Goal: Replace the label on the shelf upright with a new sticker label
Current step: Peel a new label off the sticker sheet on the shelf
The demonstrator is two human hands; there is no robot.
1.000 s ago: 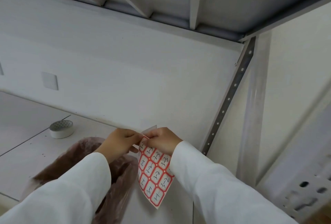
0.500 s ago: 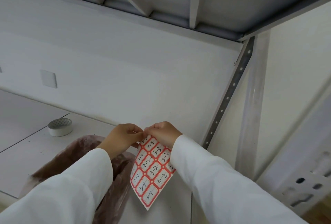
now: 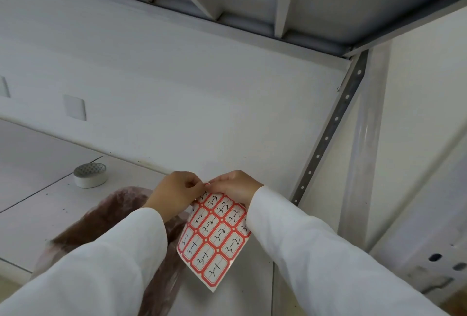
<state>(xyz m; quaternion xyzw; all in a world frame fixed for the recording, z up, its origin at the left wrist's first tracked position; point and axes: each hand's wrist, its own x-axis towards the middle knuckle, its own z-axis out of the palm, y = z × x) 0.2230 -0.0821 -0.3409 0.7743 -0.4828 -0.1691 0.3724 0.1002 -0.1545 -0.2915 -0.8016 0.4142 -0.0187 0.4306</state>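
Peeling step, by the look of it. Your right hand (image 3: 236,185) pinches the top of the sticker sheet (image 3: 214,237), which hangs near, centre; your left hand (image 3: 174,193) pinches at its top corner label. Next: lift one sticker free, then carry it right to the shelf upright (image 3: 328,128).

White tape roll (image 3: 90,175) on the shelf board (image 3: 38,189); brownish plastic bag (image 3: 111,217) nearby.
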